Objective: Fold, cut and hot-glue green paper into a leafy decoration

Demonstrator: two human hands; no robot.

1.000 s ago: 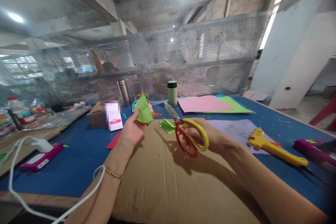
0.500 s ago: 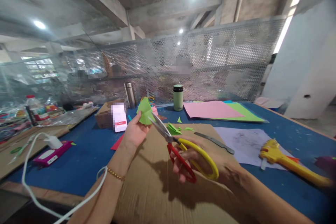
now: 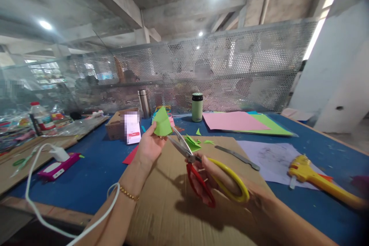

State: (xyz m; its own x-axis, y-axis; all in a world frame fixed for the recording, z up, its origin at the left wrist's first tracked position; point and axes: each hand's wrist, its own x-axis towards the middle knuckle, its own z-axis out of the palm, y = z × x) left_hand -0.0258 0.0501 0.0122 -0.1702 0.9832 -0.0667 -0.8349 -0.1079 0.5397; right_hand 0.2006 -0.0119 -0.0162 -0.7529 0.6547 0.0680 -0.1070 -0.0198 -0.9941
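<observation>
Holding green paper [image 3: 163,123] above far-left corner of cardboard [image 3: 173,207] — left hand [image 3: 151,146] fingers clamped on it. Right hand [image 3: 221,176] fingers closed round scissors [image 3: 190,157] handles, blades apart near paper's lower-right edge — green scraps [image 3: 192,144] at cardboard's far edge.

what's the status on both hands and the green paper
Left hand pinching folded green paper; right hand holding scissors, blades parted near paper's lower edge; nothing visibly blocking.

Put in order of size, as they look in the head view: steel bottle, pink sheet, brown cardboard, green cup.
1. Brown cardboard
2. Pink sheet
3. Steel bottle and green cup: too alike to rank
</observation>
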